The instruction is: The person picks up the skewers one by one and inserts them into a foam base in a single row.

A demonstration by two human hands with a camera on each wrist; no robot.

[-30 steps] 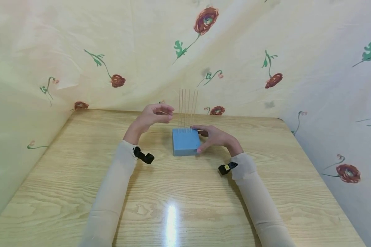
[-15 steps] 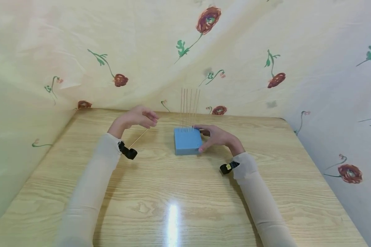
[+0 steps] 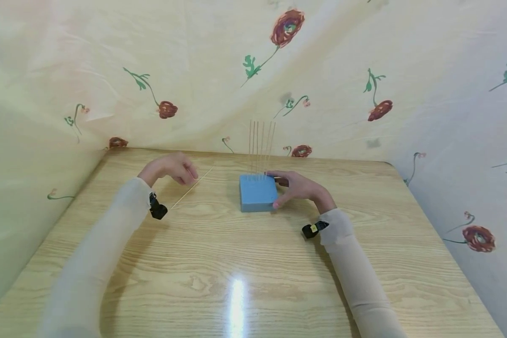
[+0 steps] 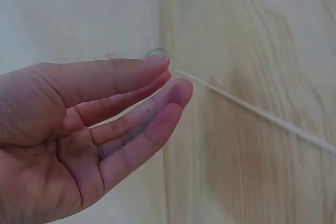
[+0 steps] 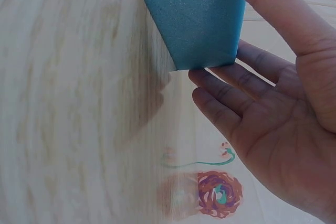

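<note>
A blue foam block (image 3: 258, 192) sits on the wooden table (image 3: 262, 263), with several thin sticks (image 3: 257, 146) standing upright along its far side. My right hand (image 3: 301, 187) holds the block's right side; the right wrist view shows its thumb against one face and fingertips at another edge of the blue block (image 5: 194, 24). Left of the block, a single thin stick (image 3: 186, 193) lies slantwise on the table. Close by it is my left hand (image 3: 171, 169). In the left wrist view the left hand (image 4: 100, 124) has loosely bent fingers, nothing between them, and the stick (image 4: 257, 111) beyond its fingertips.
A flower-printed cloth (image 3: 203, 70) hangs behind the table and along both sides. The table's far edge (image 3: 342, 159) runs close behind the block. Each wrist carries a small black camera (image 3: 157, 207).
My left hand has moved left and slightly down, away from the block's upright sticks, uncovering the stick lying on the table. The right hand stays on the block.
</note>
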